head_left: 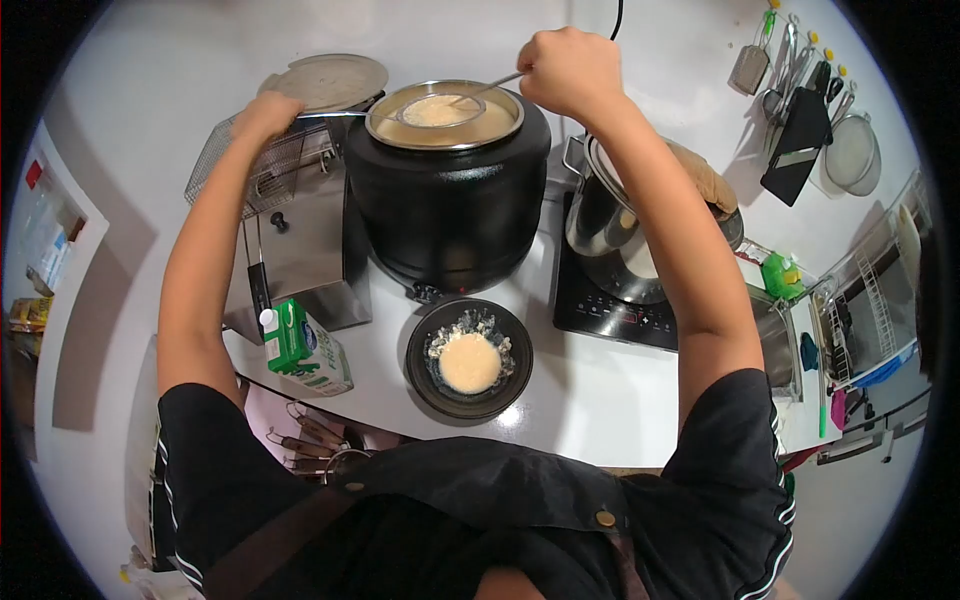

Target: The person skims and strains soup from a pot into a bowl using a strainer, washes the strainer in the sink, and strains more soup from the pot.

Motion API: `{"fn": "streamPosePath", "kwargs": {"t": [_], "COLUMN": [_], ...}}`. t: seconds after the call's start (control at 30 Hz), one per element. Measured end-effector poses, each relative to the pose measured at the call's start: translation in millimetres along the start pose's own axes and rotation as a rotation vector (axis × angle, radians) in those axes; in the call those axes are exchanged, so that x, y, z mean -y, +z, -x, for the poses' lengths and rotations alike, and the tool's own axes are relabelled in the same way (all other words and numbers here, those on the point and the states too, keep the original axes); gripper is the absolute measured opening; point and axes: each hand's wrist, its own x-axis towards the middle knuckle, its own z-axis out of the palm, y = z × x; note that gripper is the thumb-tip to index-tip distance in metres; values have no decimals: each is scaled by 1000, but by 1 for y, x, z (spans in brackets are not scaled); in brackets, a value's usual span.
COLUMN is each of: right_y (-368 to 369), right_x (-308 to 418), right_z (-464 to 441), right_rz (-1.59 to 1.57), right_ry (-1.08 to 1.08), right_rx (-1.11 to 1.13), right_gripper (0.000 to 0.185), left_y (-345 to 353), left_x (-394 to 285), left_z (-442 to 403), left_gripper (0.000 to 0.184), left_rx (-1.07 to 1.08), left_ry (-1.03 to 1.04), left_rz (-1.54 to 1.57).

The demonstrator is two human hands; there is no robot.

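- Gripping with curled fingers, the left hand (268, 115) held the thin metal handle of a round, fine-mesh metal sieve (440, 127).
- Closed in a fist, the right hand (572, 70) clasped a slim metal utensil (500, 84), its lower end dipping into the pale, creamy food in the sieve; the shape of that end could not be told.
- The sieve sat inside the steel-rimmed mouth of a large, rounded black pot (450, 210), amid cloudy beige liquid; whether its handle touched the rim was unclear.
- Just in front of the pot stood a round, matte black bowl (470, 407) with creamy liquid and whitish lumps around its inner wall.
- Left of the bowl, a green-and-white carton (305, 345) with a white cap leaned over the white counter (630, 400).
- Farther right, a shiny steel pot (608, 245) stood on a flat black induction cooker (620, 320).
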Motion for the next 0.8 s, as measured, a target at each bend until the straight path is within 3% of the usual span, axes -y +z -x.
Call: {"fn": "streamPosePath", "kwargs": {"t": [0.13, 0.23, 0.3, 0.4, 0.5, 0.6, 0.73, 0.8], "right_y": [-13, -2, -6, -21, 1, -14, -5, -5], "right_x": [6, 8, 5, 9, 6, -1, 5, 0], "right_z": [1, 3, 0, 3, 0, 3, 5, 8], "right_rz": [-75, -90, -8, -54, -61, -28, -104, -56], "right_ry": [28, -60, 37, 21, -32, 53, -61, -17], "right_rx": [93, -3, 25, 74, -66, 91, -24, -5], "right_gripper": [24, 23, 23, 21, 21, 21, 22, 23], "left_y": [-6, 9, 14, -8, -11, -16, -15, -14], "left_x": [-7, 0, 12, -8, -13, -5, -15, -15], "left_z": [14, -6, -20, 14, 13, 10, 19, 16], "left_gripper": [49, 48, 48, 47, 47, 48, 50, 50], "left_rx": [-27, 5, -22, -48, 8, 8, 24, 13], "left_ry": [-84, 43, 189, 23, 106, 19, 30, 3], "left_rz": [-8, 4, -88, -3, -13, 11, -40, -5]}}
